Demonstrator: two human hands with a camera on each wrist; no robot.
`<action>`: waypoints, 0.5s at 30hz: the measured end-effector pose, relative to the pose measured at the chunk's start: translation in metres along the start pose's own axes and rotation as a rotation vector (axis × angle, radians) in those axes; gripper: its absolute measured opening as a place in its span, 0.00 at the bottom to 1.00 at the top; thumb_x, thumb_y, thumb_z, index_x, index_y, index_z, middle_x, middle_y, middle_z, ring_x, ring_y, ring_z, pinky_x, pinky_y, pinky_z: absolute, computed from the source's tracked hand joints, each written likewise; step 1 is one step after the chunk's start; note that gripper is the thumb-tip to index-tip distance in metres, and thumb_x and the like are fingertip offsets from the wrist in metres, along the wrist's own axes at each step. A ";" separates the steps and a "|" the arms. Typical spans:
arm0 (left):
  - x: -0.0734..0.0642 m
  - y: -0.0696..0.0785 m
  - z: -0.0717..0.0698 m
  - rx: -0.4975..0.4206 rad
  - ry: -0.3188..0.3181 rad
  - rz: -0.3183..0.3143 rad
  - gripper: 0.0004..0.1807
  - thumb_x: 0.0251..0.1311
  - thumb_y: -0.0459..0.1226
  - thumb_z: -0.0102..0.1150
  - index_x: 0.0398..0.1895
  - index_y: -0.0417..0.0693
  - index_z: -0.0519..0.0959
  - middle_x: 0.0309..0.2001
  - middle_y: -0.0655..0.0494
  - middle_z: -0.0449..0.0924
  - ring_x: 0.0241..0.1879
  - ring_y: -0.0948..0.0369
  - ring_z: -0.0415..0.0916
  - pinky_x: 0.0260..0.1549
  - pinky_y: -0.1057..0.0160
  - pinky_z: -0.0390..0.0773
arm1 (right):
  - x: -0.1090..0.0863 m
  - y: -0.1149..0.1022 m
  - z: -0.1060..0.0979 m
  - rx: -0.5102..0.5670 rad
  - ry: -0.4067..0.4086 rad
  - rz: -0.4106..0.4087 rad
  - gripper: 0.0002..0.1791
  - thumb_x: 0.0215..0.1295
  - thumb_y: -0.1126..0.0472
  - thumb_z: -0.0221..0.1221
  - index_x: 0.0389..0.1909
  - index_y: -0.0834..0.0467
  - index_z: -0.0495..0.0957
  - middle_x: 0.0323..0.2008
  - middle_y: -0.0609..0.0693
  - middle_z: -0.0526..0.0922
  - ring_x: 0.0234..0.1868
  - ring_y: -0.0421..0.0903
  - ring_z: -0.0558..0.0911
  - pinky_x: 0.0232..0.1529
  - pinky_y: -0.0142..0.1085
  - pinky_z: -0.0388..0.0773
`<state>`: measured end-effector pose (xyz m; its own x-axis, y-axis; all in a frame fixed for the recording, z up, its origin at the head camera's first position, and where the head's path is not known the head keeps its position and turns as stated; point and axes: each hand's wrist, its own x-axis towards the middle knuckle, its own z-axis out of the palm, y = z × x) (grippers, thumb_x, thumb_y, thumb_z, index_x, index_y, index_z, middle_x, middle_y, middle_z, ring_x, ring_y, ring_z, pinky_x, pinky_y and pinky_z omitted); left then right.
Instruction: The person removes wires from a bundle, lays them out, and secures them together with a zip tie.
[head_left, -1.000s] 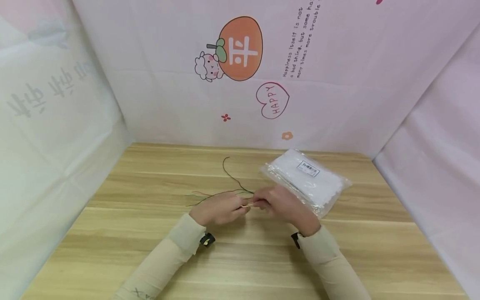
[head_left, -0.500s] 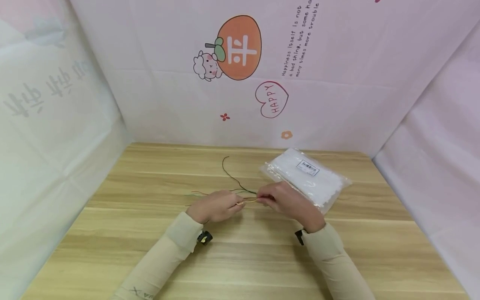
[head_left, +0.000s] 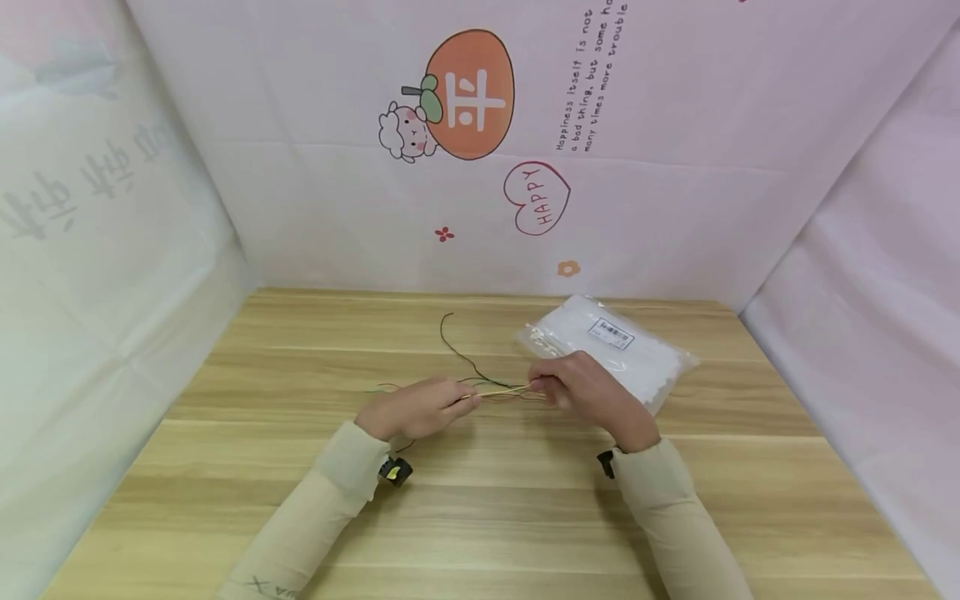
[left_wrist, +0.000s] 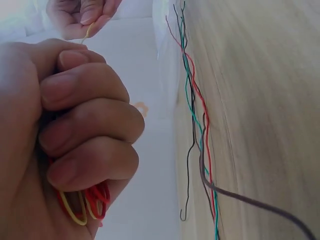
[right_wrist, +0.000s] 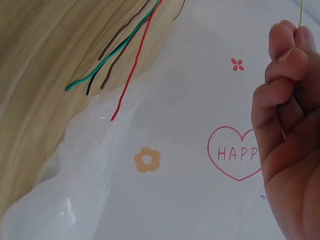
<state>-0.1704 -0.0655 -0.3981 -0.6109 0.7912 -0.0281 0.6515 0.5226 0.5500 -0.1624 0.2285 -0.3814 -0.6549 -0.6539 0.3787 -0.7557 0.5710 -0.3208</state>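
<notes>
In the head view, my left hand (head_left: 420, 407) grips a bundle of thin wires above the table. Red and yellow wire loops (left_wrist: 101, 199) stick out below its curled fingers in the left wrist view. My right hand (head_left: 594, 398) pinches the end of a yellow wire (head_left: 501, 392), which runs taut between both hands. Fingers and thumb meet on that wire in the right wrist view. Beneath the hands lie loose wires: a red wire (left_wrist: 198, 90), a green wire (right_wrist: 107, 57), plus black and brown ones. What sits deep inside my left palm is hidden.
A clear plastic bag (head_left: 626, 346) with white contents and a barcode label lies behind my right hand. One black wire (head_left: 454, 348) curves toward the back of the wooden table (head_left: 480, 517). Printed cloth (head_left: 337, 208) walls enclose the back and sides.
The hands have drawn apart: my right hand moved right and slightly up, my left hand moved left. A longer stretch of yellow wire now shows between them.
</notes>
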 end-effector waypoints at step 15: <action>-0.003 -0.004 -0.004 -0.090 0.061 0.024 0.19 0.85 0.42 0.39 0.29 0.49 0.67 0.25 0.62 0.59 0.25 0.68 0.56 0.31 0.68 0.63 | -0.001 0.004 0.000 0.013 -0.004 0.023 0.11 0.68 0.69 0.68 0.29 0.52 0.81 0.20 0.39 0.74 0.23 0.30 0.68 0.28 0.28 0.71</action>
<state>-0.1731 -0.0708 -0.3971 -0.6239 0.7807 0.0356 0.6247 0.4708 0.6230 -0.1652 0.2315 -0.3829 -0.6721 -0.6427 0.3676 -0.7404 0.5794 -0.3408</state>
